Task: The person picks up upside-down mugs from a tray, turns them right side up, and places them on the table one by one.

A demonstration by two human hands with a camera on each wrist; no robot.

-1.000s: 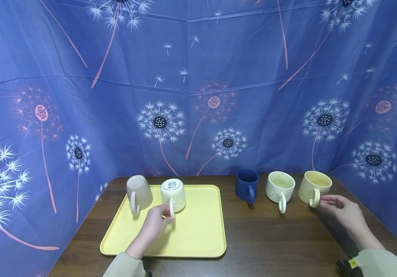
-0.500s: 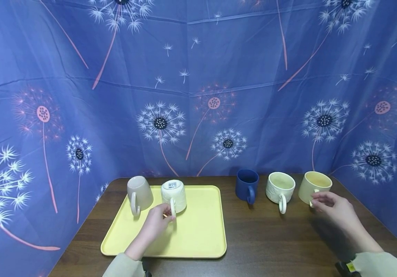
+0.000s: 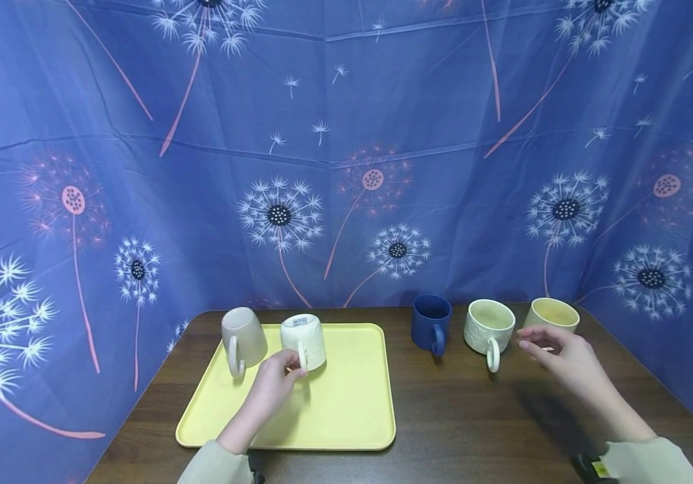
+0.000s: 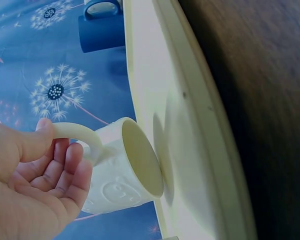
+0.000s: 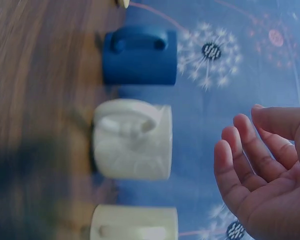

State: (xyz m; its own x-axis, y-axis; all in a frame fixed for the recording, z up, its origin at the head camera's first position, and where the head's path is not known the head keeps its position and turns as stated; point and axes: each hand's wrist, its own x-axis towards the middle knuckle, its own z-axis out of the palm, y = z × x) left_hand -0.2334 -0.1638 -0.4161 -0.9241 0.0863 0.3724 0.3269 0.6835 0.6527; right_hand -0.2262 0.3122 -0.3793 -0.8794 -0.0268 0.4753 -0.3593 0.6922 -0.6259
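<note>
My left hand (image 3: 270, 386) pinches the handle of an embossed white mug (image 3: 306, 344), which is upside down over the yellow tray (image 3: 352, 403). In the left wrist view the mug (image 4: 115, 185) leans a little, its mouth facing the tray; whether the whole rim touches, I cannot tell. Left of it stands an upside-down greyish mug (image 3: 243, 335), also on the tray. Holding nothing, my right hand (image 3: 566, 359) hovers in front of the pale yellow mug (image 3: 554, 313) and hides its handle. Beside that mug, an embossed cream mug (image 3: 490, 327) stands upright.
An upright dark blue mug (image 3: 429, 323) stands between the tray and the cream mug on the brown wooden table (image 3: 461, 417). A blue dandelion-print cloth (image 3: 346, 202) hangs behind the table and at both sides.
My right hand has moved left and up, from beside the pale yellow mug's handle to in front of the mug. My left hand tilts the white mug slightly; its base shows less.
</note>
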